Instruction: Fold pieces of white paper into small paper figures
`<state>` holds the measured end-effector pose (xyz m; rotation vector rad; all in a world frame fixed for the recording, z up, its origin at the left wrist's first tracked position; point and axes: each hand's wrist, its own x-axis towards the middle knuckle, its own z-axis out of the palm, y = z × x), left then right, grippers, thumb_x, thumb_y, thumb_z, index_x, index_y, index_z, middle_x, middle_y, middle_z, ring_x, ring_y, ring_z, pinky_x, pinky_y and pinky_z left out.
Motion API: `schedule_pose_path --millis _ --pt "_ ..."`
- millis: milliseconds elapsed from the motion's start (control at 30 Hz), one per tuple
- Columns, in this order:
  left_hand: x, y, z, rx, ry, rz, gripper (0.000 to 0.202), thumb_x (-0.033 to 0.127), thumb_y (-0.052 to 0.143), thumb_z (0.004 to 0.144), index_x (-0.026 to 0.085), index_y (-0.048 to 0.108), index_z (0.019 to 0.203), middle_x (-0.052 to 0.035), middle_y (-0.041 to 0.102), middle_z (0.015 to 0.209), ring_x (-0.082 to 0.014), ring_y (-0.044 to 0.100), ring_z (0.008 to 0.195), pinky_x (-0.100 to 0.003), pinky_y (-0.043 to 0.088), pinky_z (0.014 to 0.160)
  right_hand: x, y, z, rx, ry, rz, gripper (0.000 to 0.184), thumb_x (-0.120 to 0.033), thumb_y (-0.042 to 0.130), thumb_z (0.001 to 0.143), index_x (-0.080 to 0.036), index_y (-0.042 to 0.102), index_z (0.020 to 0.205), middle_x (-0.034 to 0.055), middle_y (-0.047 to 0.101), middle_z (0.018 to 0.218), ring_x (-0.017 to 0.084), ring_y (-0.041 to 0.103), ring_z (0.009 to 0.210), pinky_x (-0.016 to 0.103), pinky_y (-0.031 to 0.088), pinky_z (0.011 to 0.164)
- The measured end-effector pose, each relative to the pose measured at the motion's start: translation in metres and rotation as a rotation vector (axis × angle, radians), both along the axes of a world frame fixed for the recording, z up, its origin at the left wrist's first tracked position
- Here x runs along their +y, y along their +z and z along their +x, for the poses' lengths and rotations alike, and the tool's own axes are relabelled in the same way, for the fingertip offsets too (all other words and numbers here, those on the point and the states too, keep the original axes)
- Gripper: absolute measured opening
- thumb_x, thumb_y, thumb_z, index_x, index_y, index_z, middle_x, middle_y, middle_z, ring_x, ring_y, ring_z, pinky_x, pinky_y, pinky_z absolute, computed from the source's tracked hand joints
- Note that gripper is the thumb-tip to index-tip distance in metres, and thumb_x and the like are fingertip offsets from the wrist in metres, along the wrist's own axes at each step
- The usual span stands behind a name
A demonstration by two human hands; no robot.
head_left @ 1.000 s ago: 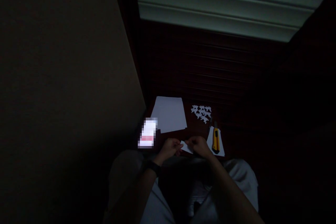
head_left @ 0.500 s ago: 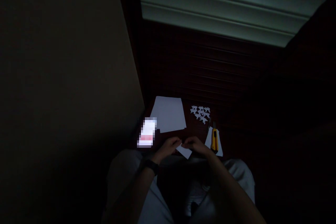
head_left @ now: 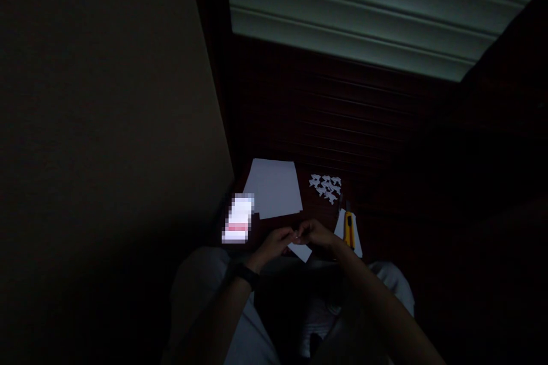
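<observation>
Sheets lie behind the held paper (cutter at right).

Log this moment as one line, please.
left hand: holding paper slip | right hand: meeting left hand, grip unclear | yellow cutter: on white paper, right | small paper shapes: grouped beyond

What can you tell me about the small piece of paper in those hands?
The small paper looks plain white and thin, with straight edges. The left hand grips it near its upper end, which fingers partly hide; the right hand has its fingertips close by there. The lower end slants down to the right, uncovered. It's too dim to make out any creases.
</observation>
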<state>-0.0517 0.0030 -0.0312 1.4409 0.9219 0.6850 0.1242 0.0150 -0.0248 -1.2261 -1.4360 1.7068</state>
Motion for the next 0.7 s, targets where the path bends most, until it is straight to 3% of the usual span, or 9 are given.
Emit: schedule_pose_path --millis 233,467,700 --pt "0.000 -0.004 0.000 -0.009 0.116 0.033 0.039 0.051 0.041 0.078 0.014 0.055 0.081 0.0021 0.052 0.055 -0.0063 0.042 0.037 -0.016 0.027 0.034 0.014 0.001 -0.002 -0.154 -0.172 0.180 0.029 -0.034 0.072 0.049 -0.013 0.053 0.054 -0.0051 0.047 0.048 0.006 0.036 0.042 0.019 0.028 0.041" --pt "0.000 -0.011 0.001 0.038 0.251 0.112 0.040 0.051 0.038 0.079 0.015 0.050 0.064 0.0045 0.047 0.045 -0.0064 0.040 0.035 -0.017 0.026 0.036 0.011 0.002 0.005 -0.279 -0.108 0.239 0.030 -0.040 0.068 0.057 -0.011 0.060 0.062 -0.0001 0.055 0.056 0.008 0.043 0.047 0.020 0.032 0.046" --pt "0.000 -0.014 0.003 0.043 0.359 0.155 0.039 0.049 0.039 0.079 0.016 0.048 0.062 0.0057 0.043 0.043 -0.0072 0.039 0.037 -0.018 0.028 0.039 0.012 -0.007 0.000 -0.447 -0.148 0.355 0.024 -0.036 0.062 0.065 -0.012 0.061 0.065 -0.0001 0.056 0.057 0.009 0.046 0.051 0.018 0.032 0.046"
